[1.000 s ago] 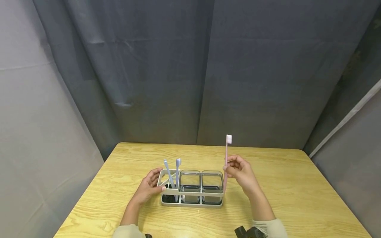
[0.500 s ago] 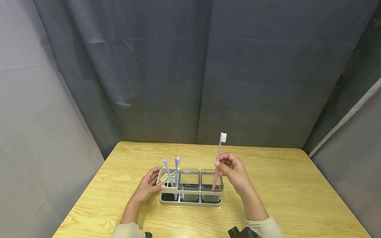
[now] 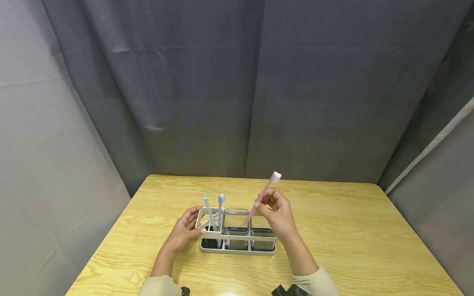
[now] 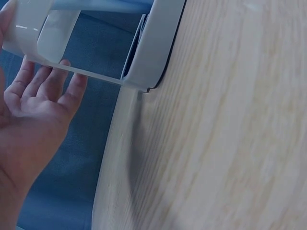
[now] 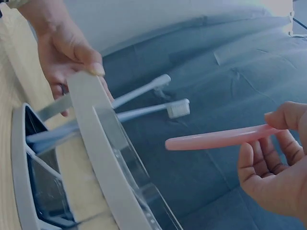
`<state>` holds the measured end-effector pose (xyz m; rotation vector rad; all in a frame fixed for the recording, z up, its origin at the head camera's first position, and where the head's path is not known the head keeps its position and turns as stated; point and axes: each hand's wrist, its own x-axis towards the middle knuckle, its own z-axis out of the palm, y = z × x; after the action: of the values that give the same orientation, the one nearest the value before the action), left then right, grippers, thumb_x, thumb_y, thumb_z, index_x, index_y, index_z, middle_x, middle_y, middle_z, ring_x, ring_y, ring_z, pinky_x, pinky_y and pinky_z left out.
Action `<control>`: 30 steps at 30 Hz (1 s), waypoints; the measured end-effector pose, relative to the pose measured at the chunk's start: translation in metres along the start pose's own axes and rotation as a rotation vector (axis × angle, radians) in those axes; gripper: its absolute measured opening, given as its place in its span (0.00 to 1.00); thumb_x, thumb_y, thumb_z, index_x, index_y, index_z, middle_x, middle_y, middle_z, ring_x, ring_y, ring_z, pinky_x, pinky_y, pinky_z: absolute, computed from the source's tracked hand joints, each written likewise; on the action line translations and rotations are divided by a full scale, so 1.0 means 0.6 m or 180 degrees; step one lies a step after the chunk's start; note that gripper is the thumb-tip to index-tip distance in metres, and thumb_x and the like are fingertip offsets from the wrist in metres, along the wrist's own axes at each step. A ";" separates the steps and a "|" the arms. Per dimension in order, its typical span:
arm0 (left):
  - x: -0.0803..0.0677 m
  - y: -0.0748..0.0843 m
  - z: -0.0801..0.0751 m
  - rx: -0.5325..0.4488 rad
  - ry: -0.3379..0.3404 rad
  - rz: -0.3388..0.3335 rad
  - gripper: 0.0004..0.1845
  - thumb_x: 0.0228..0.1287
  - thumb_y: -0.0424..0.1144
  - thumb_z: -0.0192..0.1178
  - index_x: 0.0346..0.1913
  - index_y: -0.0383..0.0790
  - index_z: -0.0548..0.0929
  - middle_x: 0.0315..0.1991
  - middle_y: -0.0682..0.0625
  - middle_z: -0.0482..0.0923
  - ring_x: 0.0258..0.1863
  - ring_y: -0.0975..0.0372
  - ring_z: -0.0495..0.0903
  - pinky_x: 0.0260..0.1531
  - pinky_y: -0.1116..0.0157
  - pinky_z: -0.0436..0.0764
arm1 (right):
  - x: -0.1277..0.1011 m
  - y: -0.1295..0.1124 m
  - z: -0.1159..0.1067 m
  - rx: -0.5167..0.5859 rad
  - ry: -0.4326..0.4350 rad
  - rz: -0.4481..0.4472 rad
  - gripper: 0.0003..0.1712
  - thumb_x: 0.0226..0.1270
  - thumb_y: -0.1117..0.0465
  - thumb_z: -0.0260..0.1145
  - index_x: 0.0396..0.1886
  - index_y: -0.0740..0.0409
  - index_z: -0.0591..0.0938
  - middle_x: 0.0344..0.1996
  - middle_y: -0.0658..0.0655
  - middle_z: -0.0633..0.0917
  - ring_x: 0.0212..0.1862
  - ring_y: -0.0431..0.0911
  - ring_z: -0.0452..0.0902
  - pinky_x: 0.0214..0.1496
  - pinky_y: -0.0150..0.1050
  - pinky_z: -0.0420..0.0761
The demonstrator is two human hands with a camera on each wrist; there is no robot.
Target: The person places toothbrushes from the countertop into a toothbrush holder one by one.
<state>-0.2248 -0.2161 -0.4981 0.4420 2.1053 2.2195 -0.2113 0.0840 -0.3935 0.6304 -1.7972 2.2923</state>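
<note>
My right hand (image 3: 278, 213) pinches a pink toothbrush (image 5: 211, 139) above the holder, bristles up and to the right, handle end slanting down to the left over the glass cups. My left hand (image 3: 182, 233) grips the left end of the pale toothbrush holder (image 3: 240, 237), its thumb on the front rail and its fingers round the back. Two light blue toothbrushes stand in the divided left compartment: one leaning left (image 3: 209, 213), the other (image 3: 220, 213) nearly upright. In the right wrist view the pink handle's tip is apart from the holder.
Two clear glass cups, one in the middle (image 3: 230, 230) and one at the right (image 3: 263, 232), sit in the holder. It stands on a wooden table (image 3: 352, 230). Dark grey curtains (image 3: 200, 102) hang behind the table's far edge.
My right hand has moved left with the pink toothbrush, from beside the holder's right end to above the cups. The toothbrush now tilts more. My left hand stays on the holder.
</note>
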 end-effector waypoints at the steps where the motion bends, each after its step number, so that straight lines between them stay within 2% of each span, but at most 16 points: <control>1: 0.000 -0.001 0.000 -0.0006 -0.0003 0.0003 0.39 0.50 0.24 0.67 0.66 0.32 0.60 0.64 0.35 0.61 0.65 0.48 0.59 0.61 0.57 0.61 | -0.001 0.002 0.004 0.0038 0.0028 -0.0043 0.12 0.56 0.77 0.62 0.37 0.77 0.69 0.35 0.59 0.75 0.38 0.46 0.71 0.36 0.31 0.78; 5: 0.000 -0.001 0.001 -0.0028 0.0018 -0.0018 0.39 0.49 0.23 0.67 0.66 0.33 0.61 0.64 0.35 0.62 0.64 0.48 0.60 0.61 0.54 0.60 | -0.002 0.008 0.020 0.0279 0.0219 -0.0320 0.12 0.55 0.79 0.62 0.36 0.78 0.68 0.33 0.56 0.76 0.37 0.44 0.72 0.34 0.28 0.77; 9: 0.001 0.000 0.003 -0.0017 0.0044 -0.0028 0.40 0.49 0.23 0.67 0.66 0.33 0.61 0.64 0.36 0.62 0.64 0.49 0.60 0.61 0.58 0.63 | -0.003 0.013 0.036 0.0461 0.0351 -0.0589 0.13 0.54 0.80 0.62 0.35 0.77 0.67 0.32 0.54 0.77 0.36 0.43 0.72 0.33 0.27 0.76; 12: 0.001 0.000 0.004 -0.0006 0.0048 -0.0032 0.40 0.49 0.23 0.67 0.66 0.33 0.61 0.64 0.36 0.62 0.64 0.49 0.60 0.60 0.60 0.64 | -0.006 0.018 0.045 0.0508 0.0370 -0.0686 0.13 0.55 0.79 0.62 0.35 0.77 0.66 0.32 0.54 0.77 0.35 0.43 0.71 0.33 0.27 0.76; 19: -0.001 0.000 0.004 0.0018 0.0056 -0.0014 0.39 0.48 0.22 0.66 0.65 0.33 0.61 0.63 0.36 0.63 0.64 0.49 0.61 0.60 0.62 0.64 | -0.011 0.030 0.061 0.0583 0.0310 -0.0714 0.14 0.55 0.80 0.62 0.36 0.79 0.64 0.32 0.54 0.76 0.36 0.43 0.71 0.35 0.27 0.77; 24: 0.000 -0.002 0.003 0.0026 0.0034 -0.0010 0.40 0.49 0.23 0.67 0.66 0.33 0.61 0.64 0.36 0.63 0.64 0.49 0.61 0.60 0.64 0.64 | -0.013 0.034 0.074 0.0657 0.0379 -0.0687 0.14 0.55 0.79 0.62 0.36 0.78 0.65 0.33 0.55 0.75 0.36 0.43 0.71 0.35 0.27 0.78; 30: -0.001 -0.001 0.001 0.0030 0.0021 -0.0003 0.39 0.49 0.23 0.66 0.66 0.33 0.61 0.64 0.35 0.63 0.64 0.48 0.61 0.60 0.65 0.63 | -0.016 0.047 0.089 0.0829 0.0462 -0.0834 0.14 0.53 0.82 0.60 0.34 0.78 0.64 0.31 0.54 0.75 0.35 0.42 0.72 0.33 0.27 0.78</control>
<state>-0.2243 -0.2153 -0.4989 0.4348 2.1196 2.2144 -0.2008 0.0266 -0.4122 0.6730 -1.2808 2.3381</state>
